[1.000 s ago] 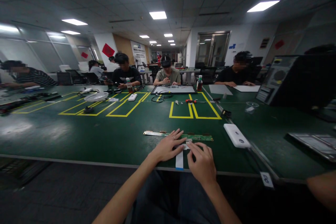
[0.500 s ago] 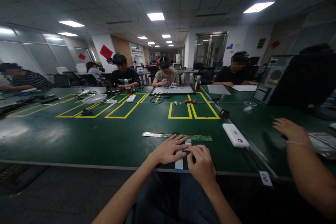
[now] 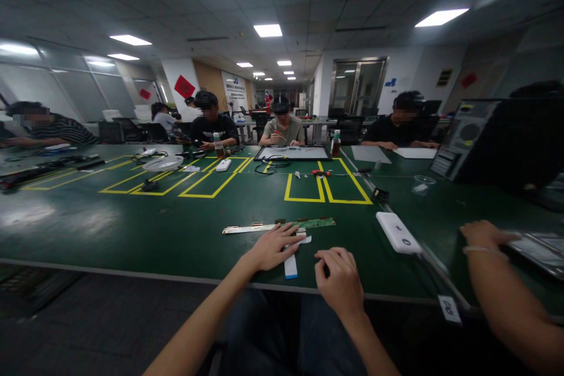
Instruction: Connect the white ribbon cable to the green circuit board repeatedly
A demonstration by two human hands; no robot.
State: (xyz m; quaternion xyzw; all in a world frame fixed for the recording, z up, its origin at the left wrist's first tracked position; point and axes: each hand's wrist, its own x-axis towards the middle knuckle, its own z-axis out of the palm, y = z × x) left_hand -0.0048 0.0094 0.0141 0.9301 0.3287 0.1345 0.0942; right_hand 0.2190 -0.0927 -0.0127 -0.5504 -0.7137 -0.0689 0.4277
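A long, narrow green circuit board (image 3: 319,223) lies on the green table in front of me. From it a white flat ribbon cable (image 3: 291,264) with a blue end runs toward me. My left hand (image 3: 274,247) rests palm down, fingers spread, over the cable and the board's near edge, covering part of both. A short white strip (image 3: 305,239) sticks out beyond its fingertips. To the right, apart from board and cable, my right hand (image 3: 339,273) is closed near the table's front edge. Its curled fingers hide whatever they hold, if anything.
A white power bank (image 3: 398,233) with a cable lies right of my hands. Another person's arm (image 3: 489,252) reaches in from the right. Farther back are a red screwdriver (image 3: 321,173), a plastic cup (image 3: 423,182), a computer case (image 3: 467,141) and several seated people.
The board and ribbon cable have shifted left along with my left hand. My right hand has come away from the cable and the left fingertips. The neighbour's hand has lowered to the table.
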